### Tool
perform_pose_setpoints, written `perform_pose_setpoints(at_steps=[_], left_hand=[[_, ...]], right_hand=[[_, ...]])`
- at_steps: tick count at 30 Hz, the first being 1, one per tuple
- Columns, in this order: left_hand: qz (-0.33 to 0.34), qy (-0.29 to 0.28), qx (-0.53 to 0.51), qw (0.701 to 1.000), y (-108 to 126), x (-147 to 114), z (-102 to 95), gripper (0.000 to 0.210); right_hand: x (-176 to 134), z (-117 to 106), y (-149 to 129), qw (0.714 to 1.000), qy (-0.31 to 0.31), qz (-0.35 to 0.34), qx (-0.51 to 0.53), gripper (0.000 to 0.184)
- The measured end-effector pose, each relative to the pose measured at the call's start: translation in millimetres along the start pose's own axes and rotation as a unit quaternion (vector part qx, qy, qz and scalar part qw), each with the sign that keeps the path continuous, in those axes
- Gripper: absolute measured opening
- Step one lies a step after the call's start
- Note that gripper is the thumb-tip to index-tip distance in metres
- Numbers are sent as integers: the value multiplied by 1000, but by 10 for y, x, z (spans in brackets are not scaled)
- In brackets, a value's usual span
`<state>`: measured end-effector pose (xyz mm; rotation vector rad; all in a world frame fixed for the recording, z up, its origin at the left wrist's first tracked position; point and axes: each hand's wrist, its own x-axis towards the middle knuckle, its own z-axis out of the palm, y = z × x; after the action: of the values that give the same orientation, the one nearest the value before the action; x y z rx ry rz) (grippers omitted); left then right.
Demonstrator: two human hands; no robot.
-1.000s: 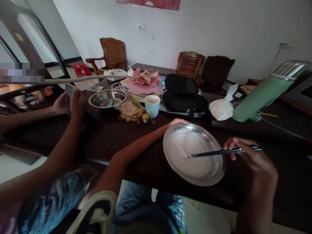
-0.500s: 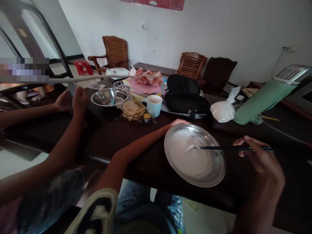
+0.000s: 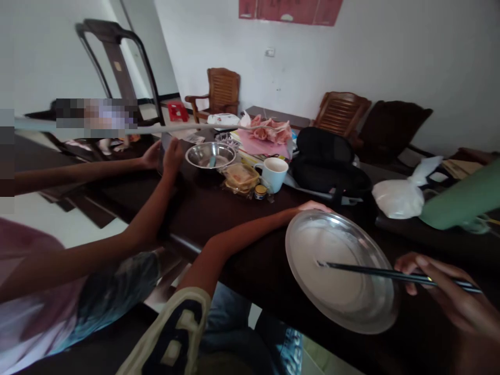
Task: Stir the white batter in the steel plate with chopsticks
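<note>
A wide metal bowl (image 3: 385,307) holds a pale, whitish liquid mixture (image 3: 332,281). My left arm reaches round its far side, where my left hand (image 3: 314,207) grips the rim; the fingertips are hidden behind the bowl. In my right hand (image 3: 433,278) are dark chopsticks (image 3: 375,270), pinched near their upper ends. They slant across the bowl from the right, and their tips dip into the mixture left of its middle. Behind the bowl stands a tied plastic bag of white powder (image 3: 398,198), with a green thermos (image 3: 461,198) leaning in view beside it.
Beyond my left arm are a light-blue mug (image 3: 274,179), a small yellow-lidded jar (image 3: 260,192), packaged food (image 3: 240,177) and a second metal bowl (image 3: 195,159). An open black case (image 3: 332,166) lies behind. Another person's hands (image 3: 172,156) hold a dark flat device at left.
My view has swung left, so everything sits further right. The chopsticks now slant more, with their tips lower in the mixture. Both hands keep their holds.
</note>
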<state>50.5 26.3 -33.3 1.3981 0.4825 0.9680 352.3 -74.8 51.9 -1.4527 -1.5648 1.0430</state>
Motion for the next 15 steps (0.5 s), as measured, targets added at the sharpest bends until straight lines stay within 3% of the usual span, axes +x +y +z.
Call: perform_pose_setpoints(at_steps=[3,7,12,15], left_hand=[[38,22,15,999,58,-93,54,18],[-24,-8,-35,999,81,27,114,17],[-105,-10,-100,989,167,150,189,26],[-162,14,-119,980,210,181,207,31]], right_hand=[[2,-4,-2,1000,16,-3,-19,27],[-3,25,-54,996,83,7,2,22],[-12,13,-80,1000,-25,-16,-2,35],[24,-21,-47,999,21,-22,38,37]])
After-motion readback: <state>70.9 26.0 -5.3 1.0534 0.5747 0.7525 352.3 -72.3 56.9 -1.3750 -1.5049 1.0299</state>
